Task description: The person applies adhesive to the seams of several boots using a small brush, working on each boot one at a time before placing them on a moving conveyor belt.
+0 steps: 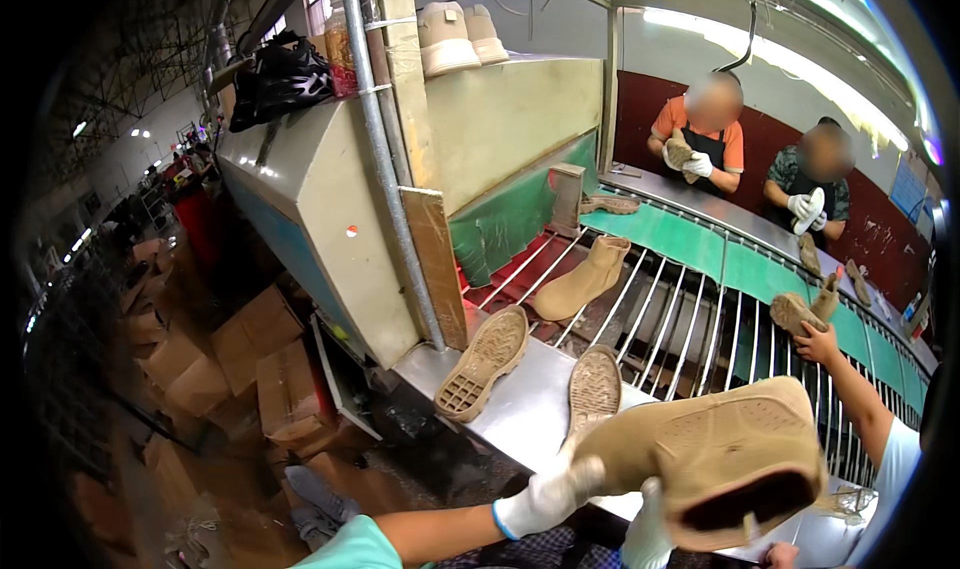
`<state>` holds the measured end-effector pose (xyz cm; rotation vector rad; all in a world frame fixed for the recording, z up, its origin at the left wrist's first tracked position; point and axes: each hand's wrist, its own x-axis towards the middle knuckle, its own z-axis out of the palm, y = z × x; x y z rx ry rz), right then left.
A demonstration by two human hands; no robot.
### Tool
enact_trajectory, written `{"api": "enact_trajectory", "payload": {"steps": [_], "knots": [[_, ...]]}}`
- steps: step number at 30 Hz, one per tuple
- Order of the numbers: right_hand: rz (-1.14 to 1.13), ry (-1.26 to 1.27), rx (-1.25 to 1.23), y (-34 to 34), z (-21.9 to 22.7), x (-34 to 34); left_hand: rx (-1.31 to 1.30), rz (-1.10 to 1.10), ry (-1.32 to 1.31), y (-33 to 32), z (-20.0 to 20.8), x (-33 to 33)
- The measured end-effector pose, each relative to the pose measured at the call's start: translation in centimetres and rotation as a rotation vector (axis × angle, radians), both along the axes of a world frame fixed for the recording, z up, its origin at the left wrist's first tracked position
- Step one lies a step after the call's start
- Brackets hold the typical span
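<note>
A tan boot upper (720, 439) is held up close in front of me, its dark opening facing me and its toe pointing left. My left hand (555, 491), in a white glove, is closed around the toe end. Beneath the boot's side, my gloved right hand (650, 531) presses against it; most of its fingers are hidden. Just behind the toe a tan sole (594, 384) rests on the metal ledge (535, 384), partly covered by the boot. Farther left on that ledge lies another tan sole (484, 361), with a grid pattern at its heel.
Beyond the ledge, a rod conveyor (690, 324) with green sheets carries a tan boot (585, 279). At right, another person's bare hand (818, 344) touches a tan sole. Two people (700, 134) (812, 184) work across the line. A machine housing (310, 199) and cardboard boxes (255, 334) stand left.
</note>
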<state>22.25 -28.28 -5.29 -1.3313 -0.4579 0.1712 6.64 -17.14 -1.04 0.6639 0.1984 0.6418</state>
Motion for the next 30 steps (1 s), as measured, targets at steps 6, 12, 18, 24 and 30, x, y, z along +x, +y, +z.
{"api": "enact_trajectory", "payload": {"steps": [6, 12, 18, 24, 30], "knots": [[0.090, 0.225, -0.100, -1.9, -0.6, -2.0, -0.043, -0.015, 0.049, 4.0, 2.0, -3.6], [0.219, 0.626, -0.150, -2.4, -2.2, -2.4, 0.856, -0.157, 0.526, 8.4, 6.2, -2.3], [0.252, 1.289, -0.012, -8.2, -6.8, -3.9, 1.419, -0.461, 0.703, 5.3, 5.9, 5.0], [0.310, 1.247, 0.155, -13.5, -8.1, -5.4, 1.511, 0.118, 0.965, 13.8, 2.4, 11.0], [0.280, 0.881, -0.044, -13.0, -12.9, -5.6, 1.585, 0.133, 1.397, 25.4, -7.5, 11.2]]}}
